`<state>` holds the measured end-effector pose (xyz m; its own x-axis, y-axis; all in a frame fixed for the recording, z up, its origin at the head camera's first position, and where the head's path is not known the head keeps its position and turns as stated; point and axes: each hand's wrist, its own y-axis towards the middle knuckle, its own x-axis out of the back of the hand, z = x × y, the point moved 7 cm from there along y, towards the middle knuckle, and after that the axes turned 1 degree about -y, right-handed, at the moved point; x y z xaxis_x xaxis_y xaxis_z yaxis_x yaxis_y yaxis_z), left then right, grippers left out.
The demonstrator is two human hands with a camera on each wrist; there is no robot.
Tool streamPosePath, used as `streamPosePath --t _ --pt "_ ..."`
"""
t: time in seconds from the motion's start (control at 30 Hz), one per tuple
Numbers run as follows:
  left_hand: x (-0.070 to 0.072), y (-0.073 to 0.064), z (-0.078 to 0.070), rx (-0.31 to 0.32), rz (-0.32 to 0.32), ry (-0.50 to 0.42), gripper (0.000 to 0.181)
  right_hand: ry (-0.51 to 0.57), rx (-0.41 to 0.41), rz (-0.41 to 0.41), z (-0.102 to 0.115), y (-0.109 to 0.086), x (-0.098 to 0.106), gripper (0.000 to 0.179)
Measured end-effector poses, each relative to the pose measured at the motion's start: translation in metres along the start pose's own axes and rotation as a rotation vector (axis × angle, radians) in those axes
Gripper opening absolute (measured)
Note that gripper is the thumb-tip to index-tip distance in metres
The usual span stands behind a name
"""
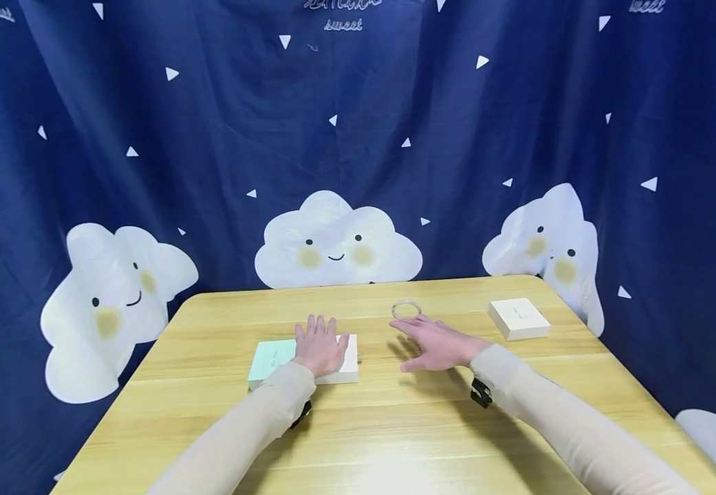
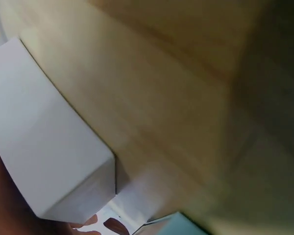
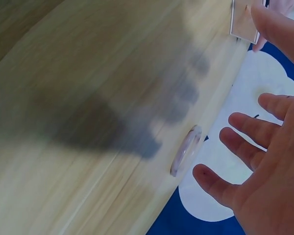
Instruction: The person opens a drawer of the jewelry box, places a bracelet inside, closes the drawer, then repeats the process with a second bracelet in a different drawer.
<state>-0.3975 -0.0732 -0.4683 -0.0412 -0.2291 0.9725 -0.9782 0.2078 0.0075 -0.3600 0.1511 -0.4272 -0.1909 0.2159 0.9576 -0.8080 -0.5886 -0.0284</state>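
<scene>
My left hand rests over a white box, its fingers extended toward the far side of the table. The hand covers part of that box, which fills the left of the left wrist view. Against the hand's other side lies a mint-green box with small lettering on top. My right hand hovers above the table with fingers spread and nothing held. Just beyond its fingertips, a pale translucent bangle lies on the wood; the right wrist view shows the bangle apart from the fingers.
Another white box with faint lettering sits toward the right end of the wooden table. A dark blue curtain with white clouds and triangles hangs behind the table's far edge.
</scene>
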Motion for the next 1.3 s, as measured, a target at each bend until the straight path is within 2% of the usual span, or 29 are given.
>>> streamPosePath --t 0.13,0.37,0.57,0.87,1.3 --pt "-0.003 0.003 0.003 0.008 0.000 0.033 0.070 -0.004 -0.008 -0.001 -0.002 -0.003 0.002 0.089" --pt "-0.006 0.002 0.003 0.011 0.013 0.001 0.071 -0.010 -0.036 -0.007 -0.008 -0.010 0.007 0.089" --pt "-0.006 0.000 0.004 0.011 -0.005 -0.018 0.070 -0.028 -0.006 -0.064 -0.015 -0.017 0.015 0.081" --pt "-0.004 0.000 0.005 0.008 -0.017 -0.006 0.067 -0.097 -0.047 -0.135 -0.035 -0.034 0.028 0.078" --pt "-0.004 0.001 0.007 0.007 0.014 0.023 0.066 -0.170 -0.130 -0.112 -0.063 -0.049 0.050 0.081"
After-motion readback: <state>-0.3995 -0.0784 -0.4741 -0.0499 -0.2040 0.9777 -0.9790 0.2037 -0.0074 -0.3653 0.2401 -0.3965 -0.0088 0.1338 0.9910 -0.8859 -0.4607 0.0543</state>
